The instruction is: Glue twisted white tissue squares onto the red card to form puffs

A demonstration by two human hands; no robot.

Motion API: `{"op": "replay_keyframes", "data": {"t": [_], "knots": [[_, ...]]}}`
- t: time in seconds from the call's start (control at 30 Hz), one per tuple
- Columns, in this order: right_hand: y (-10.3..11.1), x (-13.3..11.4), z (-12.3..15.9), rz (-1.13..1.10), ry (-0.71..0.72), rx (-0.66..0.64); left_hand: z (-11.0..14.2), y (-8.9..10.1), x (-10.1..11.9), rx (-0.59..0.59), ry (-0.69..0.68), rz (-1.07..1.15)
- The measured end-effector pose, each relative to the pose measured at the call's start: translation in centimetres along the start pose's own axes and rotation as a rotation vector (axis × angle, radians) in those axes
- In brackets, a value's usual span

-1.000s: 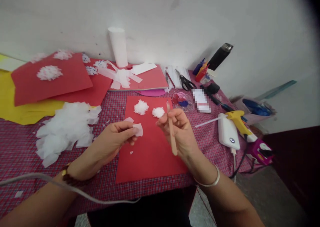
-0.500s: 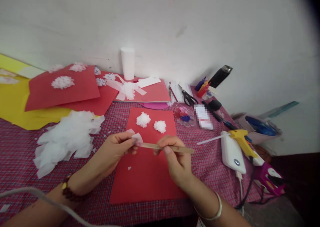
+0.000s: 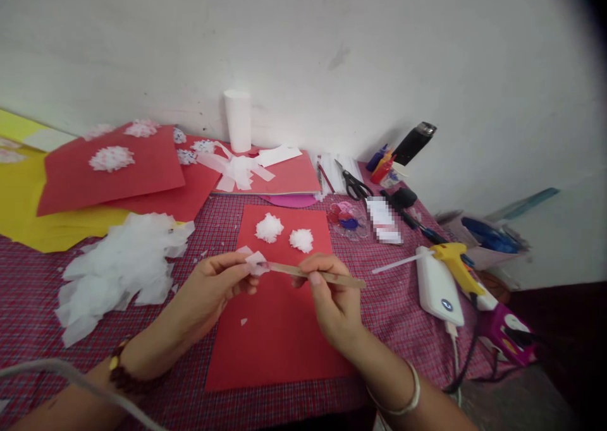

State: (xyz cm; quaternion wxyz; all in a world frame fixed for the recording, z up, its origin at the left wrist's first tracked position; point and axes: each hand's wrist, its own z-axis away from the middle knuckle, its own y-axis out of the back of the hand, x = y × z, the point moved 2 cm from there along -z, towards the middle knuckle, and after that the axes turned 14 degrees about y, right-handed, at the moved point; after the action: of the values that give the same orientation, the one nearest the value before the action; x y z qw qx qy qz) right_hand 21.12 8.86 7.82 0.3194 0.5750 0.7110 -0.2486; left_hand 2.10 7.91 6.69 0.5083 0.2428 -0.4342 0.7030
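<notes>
Between its thumb and fingers my left hand (image 3: 227, 276) pinches a small piece of thin white tissue paper (image 3: 257, 259). My right hand (image 3: 334, 298) grips a flat wooden stick (image 3: 289, 269), whose left tip meets the tissue at my left fingertips. Both hands are above a red sheet of paper (image 3: 265, 349). Two white ruffled tissue pompoms, one on the left (image 3: 269, 227) and one on the right (image 3: 302, 240), sit on the sheet's far part. A heap of white tissue squares (image 3: 123, 267) lies left of my left hand.
Red sheets with more pompoms (image 3: 112, 158) lie at back left. A paper roll (image 3: 238, 121) stands by the wall. Scissors (image 3: 353, 183), a paint palette (image 3: 348, 219), a glue gun (image 3: 458, 263) and a white power bank (image 3: 439, 289) are on the right. A cable (image 3: 71, 371) crosses the near left.
The view has shifted slightly. The stick's tip still meets the tissue, and the piece at my left fingertips looks slightly turned. Both hands keep their grips.
</notes>
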Motion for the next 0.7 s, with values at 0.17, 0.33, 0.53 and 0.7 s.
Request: {"op": "replay_keyframes", "data": {"t": [0.17,0.33,0.53,0.7], "knots": [[0.1,0.1,-0.1,-0.164,-0.071,0.130,0.3,0.3,0.2,-0.150,-0.027,0.146],[0.0,1.2,-0.1,-0.397,-0.272,0.212,0.8,-0.2,0.4,-0.102,-0.110,0.044],[-0.5,1.7,-0.2,-0.525,-0.408,0.285,0.8,0.2,0.3,-0.004,-0.275,-0.066],[-0.7,1.9,-0.2,-0.562,-0.460,0.285,0.9,-0.1,0.5,0.059,-0.342,-0.186]]}}
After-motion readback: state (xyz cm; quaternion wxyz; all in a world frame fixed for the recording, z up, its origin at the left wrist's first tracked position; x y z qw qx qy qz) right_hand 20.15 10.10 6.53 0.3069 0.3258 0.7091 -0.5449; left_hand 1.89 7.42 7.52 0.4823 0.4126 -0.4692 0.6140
